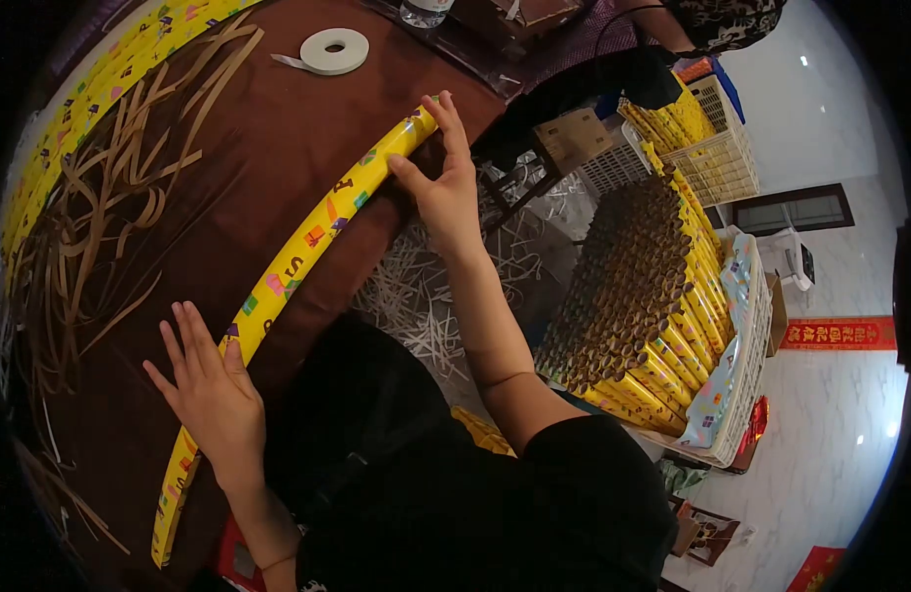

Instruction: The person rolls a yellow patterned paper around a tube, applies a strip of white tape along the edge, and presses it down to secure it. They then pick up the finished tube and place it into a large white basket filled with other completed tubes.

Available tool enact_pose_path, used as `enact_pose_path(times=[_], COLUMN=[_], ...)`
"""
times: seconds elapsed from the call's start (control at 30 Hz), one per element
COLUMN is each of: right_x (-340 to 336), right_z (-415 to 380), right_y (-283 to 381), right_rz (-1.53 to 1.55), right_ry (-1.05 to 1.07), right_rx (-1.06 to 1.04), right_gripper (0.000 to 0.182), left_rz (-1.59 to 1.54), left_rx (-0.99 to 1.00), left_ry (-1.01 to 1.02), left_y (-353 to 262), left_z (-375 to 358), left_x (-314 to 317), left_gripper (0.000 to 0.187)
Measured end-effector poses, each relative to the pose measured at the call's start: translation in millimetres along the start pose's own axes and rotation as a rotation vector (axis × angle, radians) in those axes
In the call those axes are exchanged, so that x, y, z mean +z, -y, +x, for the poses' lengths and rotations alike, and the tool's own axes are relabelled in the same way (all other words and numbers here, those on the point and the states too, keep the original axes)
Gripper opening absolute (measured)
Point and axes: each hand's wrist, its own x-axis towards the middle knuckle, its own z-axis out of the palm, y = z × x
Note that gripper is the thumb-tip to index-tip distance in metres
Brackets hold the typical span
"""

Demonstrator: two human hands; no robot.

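Pale veined walls [840, 414] are rising behind the workspace, where a brown tablecloth [297, 128] is covering the table. One long yellow printed tube [299, 257] is lying slantwise on it, directly before the person. Two hands are touching it: the left hand [214, 400] is lying palm down across its lower half, fingers spread rather than wrapped, while the right hand [445, 192] is setting thumb and fingertips at the upper end; whether they are pinching or only resting, I cannot tell. Being so far apart, they are probably steadying its whole length against rolling. One white tape roll [353, 61] is lying flat beyond, perhaps for easy reach, near one clear bottle [426, 10]. Brown strips [120, 207], too tangled to count, are heaping beside yellow printed paper [85, 113]. At least two pale plastic crates [751, 340] are standing at right; the larger is holding dozens of finished-looking tubes [628, 286], open ends aligned, presumably for tight packing.
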Motion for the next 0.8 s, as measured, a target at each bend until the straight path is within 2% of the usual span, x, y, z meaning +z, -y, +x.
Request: enact_pose_path(times=[0.07,0.13,0.17,0.23,0.27,0.3,0.4,0.47,0.5,0.6,0.7,0.8], right_x=[3.8,12.2,20.1,25.0,26.7,26.5,27.5,28.5,26.4,9.1,-2.4,9.6], right_z=[0.8,-6.2,-10.6,-17.5,-18.0,-18.8,-21.0,-24.0,-20.7,1.8,17.9,8.1], right_y=[-2.6,-2.0,1.3,15.6,15.2,16.8,25.3,26.7,22.4,-0.9,-15.7,-0.3], right_rz=[0.094,-0.024,-0.103,-0.485,-0.519,-0.517,-0.561,-0.592,-0.576,-0.588,-0.527,-0.495], right_ry=[-0.009,-0.095,-0.108,-0.085,-0.057,-0.058,-0.093,-0.043,-0.018,-0.155,-0.197,-0.178], right_rx=[-0.003,-0.066,-0.084,-0.105,-0.091,-0.090,-0.113,-0.174,-0.119,-0.095,-0.101,-0.160], right_gripper=[0.077,0.078,0.090,0.105,0.114,0.114,0.112,0.105,0.105,0.089,0.085,0.071], left_rz=[0.012,0.025,0.027,0.031,0.034,0.036,0.044,0.059,0.078,0.023,0.014,-0.036], left_rx=[0.003,0.010,0.020,0.037,0.038,0.038,0.009,0.013,0.010,0.002,-0.007,0.011], left_ry=[-0.007,-0.011,-0.017,-0.023,-0.027,-0.029,0.005,0.008,0.008,-0.007,0.002,-0.013], left_y=[1.6,1.9,1.9,2.6,3.8,4.4,2.8,2.3,2.8,1.3,-0.1,-1.3], left_z=[0.4,0.4,-0.1,-1.2,-1.1,-1.1,-0.6,0.5,-0.2,0.4,1.9,2.5], left_x=[1.8,1.4,-0.1,-0.3,1.0,1.8,1.8,3.0,3.2,0.5,-1.0,-5.8], left_gripper=[0.051,0.052,0.054,0.055,0.056,0.057,0.055,0.055,0.054,0.053,0.053,0.056])
